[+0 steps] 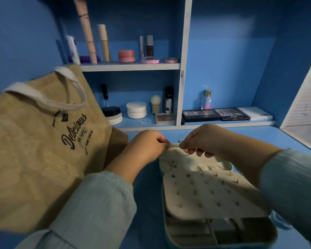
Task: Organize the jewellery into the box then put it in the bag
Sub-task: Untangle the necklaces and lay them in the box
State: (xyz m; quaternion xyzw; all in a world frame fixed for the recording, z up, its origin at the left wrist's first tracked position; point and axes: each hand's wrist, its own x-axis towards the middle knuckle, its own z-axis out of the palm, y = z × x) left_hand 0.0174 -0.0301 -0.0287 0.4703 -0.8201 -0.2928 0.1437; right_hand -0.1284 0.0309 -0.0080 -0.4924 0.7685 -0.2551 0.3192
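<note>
Where legible: bag reads "Delicious"; palette "MATTE".

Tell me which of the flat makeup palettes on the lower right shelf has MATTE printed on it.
The middle palette, a dark one between the black palette on its left and the white case on its right.

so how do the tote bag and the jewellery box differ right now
The tote bag is tan woven fabric with printed lettering, standing on the left. The jewellery box is cream and lies open beside it, earrings pinned on its panel. Both rest on the blue counter.
</note>
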